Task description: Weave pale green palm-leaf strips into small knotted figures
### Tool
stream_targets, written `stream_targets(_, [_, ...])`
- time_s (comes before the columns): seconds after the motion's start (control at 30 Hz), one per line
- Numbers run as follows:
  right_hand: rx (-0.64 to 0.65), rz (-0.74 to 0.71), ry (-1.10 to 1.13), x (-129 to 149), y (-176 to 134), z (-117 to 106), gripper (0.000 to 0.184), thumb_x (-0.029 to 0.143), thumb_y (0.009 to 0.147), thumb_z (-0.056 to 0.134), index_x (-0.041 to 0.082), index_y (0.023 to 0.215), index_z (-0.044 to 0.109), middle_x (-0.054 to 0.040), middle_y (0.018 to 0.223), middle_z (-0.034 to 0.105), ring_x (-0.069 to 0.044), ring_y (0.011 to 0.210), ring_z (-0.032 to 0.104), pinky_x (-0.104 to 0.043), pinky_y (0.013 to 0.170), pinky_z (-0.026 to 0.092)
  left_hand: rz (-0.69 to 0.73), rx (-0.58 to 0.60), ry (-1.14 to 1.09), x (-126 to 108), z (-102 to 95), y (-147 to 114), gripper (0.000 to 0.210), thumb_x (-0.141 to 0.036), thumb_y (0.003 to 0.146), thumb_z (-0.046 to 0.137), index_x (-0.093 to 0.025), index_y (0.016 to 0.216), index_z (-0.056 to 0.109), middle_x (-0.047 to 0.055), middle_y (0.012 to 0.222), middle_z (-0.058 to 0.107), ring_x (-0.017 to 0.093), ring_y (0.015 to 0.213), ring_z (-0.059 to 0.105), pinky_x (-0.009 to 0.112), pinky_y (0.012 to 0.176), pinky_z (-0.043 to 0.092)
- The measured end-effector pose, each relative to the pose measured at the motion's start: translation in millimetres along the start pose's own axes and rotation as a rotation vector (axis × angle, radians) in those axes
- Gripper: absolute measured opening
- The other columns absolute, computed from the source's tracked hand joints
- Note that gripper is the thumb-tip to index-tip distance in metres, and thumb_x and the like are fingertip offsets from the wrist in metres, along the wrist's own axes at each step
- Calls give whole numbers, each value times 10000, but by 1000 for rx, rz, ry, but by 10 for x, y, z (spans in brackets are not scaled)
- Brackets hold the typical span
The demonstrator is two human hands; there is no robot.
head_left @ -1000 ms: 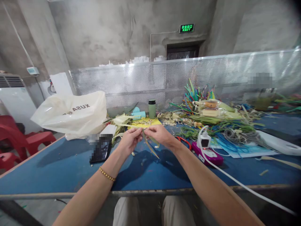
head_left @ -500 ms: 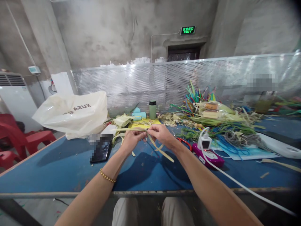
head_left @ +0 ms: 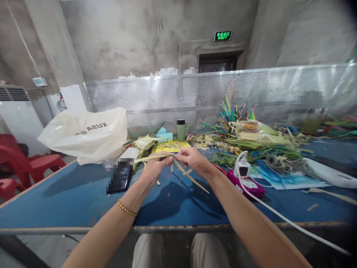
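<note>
My left hand (head_left: pixel 156 165) and my right hand (head_left: pixel 192 160) meet above the blue table (head_left: pixel 111 212). Both are closed in a pinch on pale yellow-green plant strips (head_left: pixel 195 181), which look like dried leaf or husk. One strip end runs out to the left over my left hand; others hang down to the right below my right hand. The exact spot between the fingertips is too small to make out. A dark phone (head_left: pixel 120 176) lies left of my left hand. Close to my right forearm are red handles (head_left: pixel 219 169), partly hidden, and a magenta box (head_left: pixel 247 186) with a white plug.
A white plastic bag (head_left: pixel 86 134) stands at the left. Behind my hands are a green bottle (head_left: pixel 181 130) and yellow paper (head_left: pixel 182 146). Green fibre bundles (head_left: pixel 262 145) are heaped at the right. A white cable (head_left: pixel 290 222) crosses the table's right front edge.
The strip on the left now slopes across the top of my left hand, and the hanging ends have shifted slightly right. Both hands stay nearly in place, still pinching.
</note>
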State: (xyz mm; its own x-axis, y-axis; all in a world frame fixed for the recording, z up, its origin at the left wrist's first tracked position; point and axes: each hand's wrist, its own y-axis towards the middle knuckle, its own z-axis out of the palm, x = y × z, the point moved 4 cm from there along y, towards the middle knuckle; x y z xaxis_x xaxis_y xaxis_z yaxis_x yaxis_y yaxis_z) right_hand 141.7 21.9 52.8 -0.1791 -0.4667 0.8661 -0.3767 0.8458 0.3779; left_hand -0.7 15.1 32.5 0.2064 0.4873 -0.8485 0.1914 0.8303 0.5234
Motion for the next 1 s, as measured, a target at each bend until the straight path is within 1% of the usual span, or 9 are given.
stream_targets(0.13, [-30,-21,-50,-9,8,-12,289,357,758,605,164,583,480,55,417,452,-61,394,389,-190,412,295,12,7,57,-2,-7,0,140,-251,707,683,-122,759,697,25,640,602,117,621,512,239,594,388])
stream_targets(0.27, [-27,-44,-58,-67,25,2,271,361,775,591,163,615,496,61,416,450,-62,376,404,-186,394,294,3,-44,162,0,-32,13,162,-266,709,678,-126,791,679,11,608,601,107,582,510,226,567,386])
stream_targets(0.37, [-24,-30,-41,-111,29,11,281,380,773,600,158,627,510,58,415,455,-58,368,402,-181,381,278,-18,-78,177,2,-38,20,180,-246,692,680,-130,829,682,4,603,607,106,569,519,226,565,403])
stream_targets(0.47, [-26,-2,-24,-107,23,19,300,386,770,601,153,604,507,56,411,449,-54,366,393,-182,384,273,-34,-91,176,-20,-21,20,144,-209,678,670,-123,792,692,8,592,611,105,564,526,224,565,411])
stream_targets(0.6, [42,32,75,-65,12,59,221,321,757,591,149,642,515,46,495,486,-55,396,423,-186,397,302,-24,-123,92,-56,-8,8,161,-195,678,664,-115,816,687,17,623,629,106,551,541,231,564,418])
stream_targets(0.67, [65,37,92,-54,10,70,176,294,760,580,146,680,530,45,517,488,-56,407,429,-186,400,308,-18,-113,40,-56,-4,1,171,-201,682,668,-111,827,682,28,655,642,106,550,548,234,564,418])
stream_targets(0.77, [62,12,90,-48,9,60,194,297,779,570,150,665,518,49,506,466,-54,403,411,-186,397,300,-14,-76,-11,-46,-3,-2,191,-209,695,664,-114,859,676,28,652,641,111,561,560,235,568,415])
stream_targets(0.9, [172,-26,199,-26,-11,66,233,320,789,586,149,647,515,44,525,467,-53,426,407,-189,413,309,-1,-73,43,-71,-17,4,201,-197,706,646,-120,889,679,15,603,623,115,535,555,239,550,414])
stream_targets(1.0, [226,-4,254,-5,-29,75,253,327,782,597,144,629,512,44,512,464,-51,419,408,-188,406,282,26,-63,138,-112,-8,2,156,-192,725,626,-133,857,684,5,592,614,111,504,543,242,534,416])
